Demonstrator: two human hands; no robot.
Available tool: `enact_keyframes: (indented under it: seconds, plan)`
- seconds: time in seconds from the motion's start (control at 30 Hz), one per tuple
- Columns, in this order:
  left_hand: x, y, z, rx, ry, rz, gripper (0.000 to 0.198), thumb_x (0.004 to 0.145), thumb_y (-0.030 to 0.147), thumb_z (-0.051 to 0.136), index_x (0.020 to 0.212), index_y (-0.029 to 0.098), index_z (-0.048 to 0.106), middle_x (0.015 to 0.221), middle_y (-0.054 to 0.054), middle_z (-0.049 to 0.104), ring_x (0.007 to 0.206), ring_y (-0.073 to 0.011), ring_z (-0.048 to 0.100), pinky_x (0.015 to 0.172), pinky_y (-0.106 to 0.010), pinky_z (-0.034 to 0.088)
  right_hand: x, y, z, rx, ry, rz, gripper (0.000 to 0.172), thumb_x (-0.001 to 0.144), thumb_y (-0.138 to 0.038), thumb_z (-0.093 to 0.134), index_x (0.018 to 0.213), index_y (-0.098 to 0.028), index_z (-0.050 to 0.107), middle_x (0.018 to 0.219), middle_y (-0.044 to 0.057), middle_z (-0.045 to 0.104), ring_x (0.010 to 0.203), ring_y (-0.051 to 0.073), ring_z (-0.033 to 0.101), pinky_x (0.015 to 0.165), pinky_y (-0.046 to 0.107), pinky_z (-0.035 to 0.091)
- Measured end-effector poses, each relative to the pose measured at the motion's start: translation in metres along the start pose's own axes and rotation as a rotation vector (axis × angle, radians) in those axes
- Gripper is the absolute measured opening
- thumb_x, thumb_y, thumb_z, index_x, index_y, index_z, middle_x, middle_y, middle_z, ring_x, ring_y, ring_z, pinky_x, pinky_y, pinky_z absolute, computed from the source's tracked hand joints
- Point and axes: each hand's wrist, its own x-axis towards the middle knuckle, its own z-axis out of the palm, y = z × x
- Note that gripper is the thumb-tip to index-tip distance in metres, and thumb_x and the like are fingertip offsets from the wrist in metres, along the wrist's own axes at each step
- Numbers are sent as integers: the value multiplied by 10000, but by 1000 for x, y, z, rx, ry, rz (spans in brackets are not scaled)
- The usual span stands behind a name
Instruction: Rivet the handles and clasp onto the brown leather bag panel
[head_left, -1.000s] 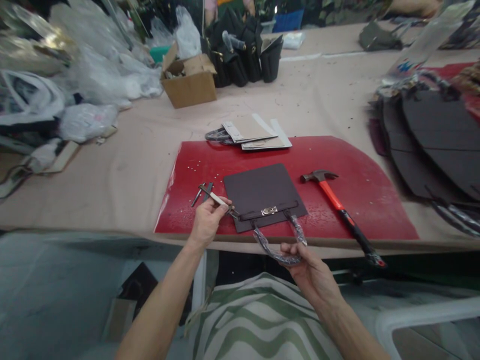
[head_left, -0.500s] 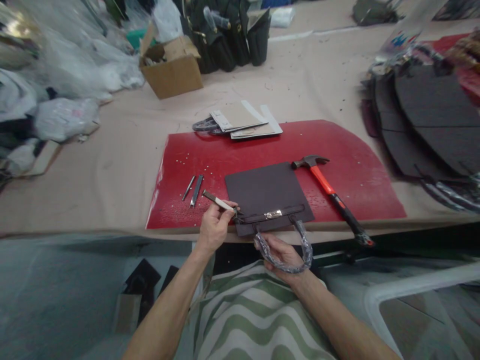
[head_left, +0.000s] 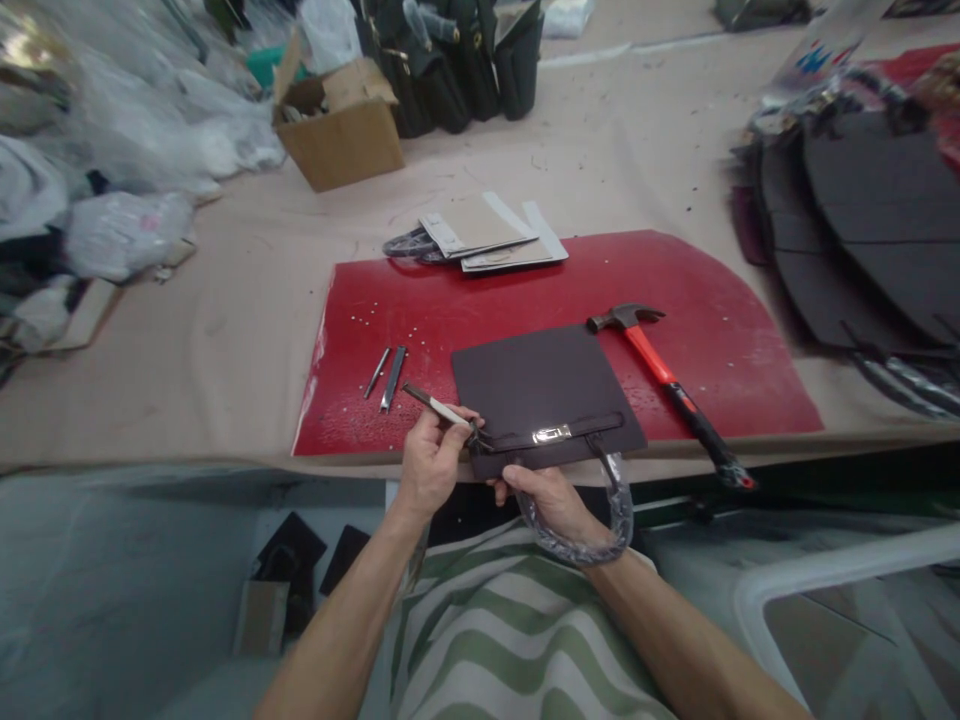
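Observation:
A dark brown bag panel (head_left: pixel 536 380) lies at the table's front edge, its lower edge overhanging. Across it runs a thin strap with a shiny metal clasp (head_left: pixel 552 434). A plastic-wrapped handle (head_left: pixel 621 510) loops down from the panel. My left hand (head_left: pixel 433 452) is closed in a pinch on a slim tool with a white-wrapped middle (head_left: pixel 448 412), beside the strap's left end. I cannot make out the tool's kind. My right hand (head_left: pixel 551 498) reaches through the handle loop and grips the panel's lower edge, thumb on top and fingers mostly hidden below.
A claw hammer (head_left: pixel 671 390) lies right of the panel on a red mat (head_left: pixel 720 330). Two metal tools (head_left: pixel 392 379) and small white bits lie left. Beyond are stacked panels (head_left: pixel 487 235), a cardboard box (head_left: pixel 341 140) and dark bags (head_left: pixel 450 80). More dark panels (head_left: pixel 877 230) are piled at right.
My right hand has shifted from under the handle to the panel's lower edge, thumb now on top. The panel and handle have moved slightly right. My left hand keeps its pinch.

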Motion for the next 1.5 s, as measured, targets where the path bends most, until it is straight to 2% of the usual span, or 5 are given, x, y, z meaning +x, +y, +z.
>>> enact_keyframes:
  seconds: [0.13,0.43,0.77,1.2,1.5]
  plan:
    - [-3,10,1,-122,41,-79,269,894,394,673,1006,150,649,982,-77,724,902,-207,736,802,-289,591,-3,1,2,50,23,18,282,700,-448,760,622,-178,742,761,65,716,803,209,618,840,352,462]
    - [1,9,4,-55,64,-59,292,870,405,695,984,138,662,956,-93,740,885,-201,734,799,-276,583,1,4,10,61,19,37,276,692,-425,734,587,-170,716,634,50,658,699,189,578,765,340,431]
    - [4,11,3,-98,33,-78,282,876,400,697,986,142,666,956,-87,738,880,-204,735,794,-283,595,-1,12,7,75,83,91,341,690,-482,764,570,-167,719,653,62,677,758,201,610,857,372,431]
    - [-15,21,3,-196,57,-41,271,875,391,715,987,157,638,1013,-87,724,913,-216,737,832,-309,607,-2,11,2,126,43,52,220,639,-390,789,656,-174,750,657,47,692,619,163,577,624,313,448]
    - [-13,21,3,-129,85,-67,259,886,388,698,985,155,645,987,-81,727,883,-204,739,807,-285,607,-11,3,9,-5,73,78,372,746,-526,720,659,-164,710,628,42,656,589,156,569,608,307,418]
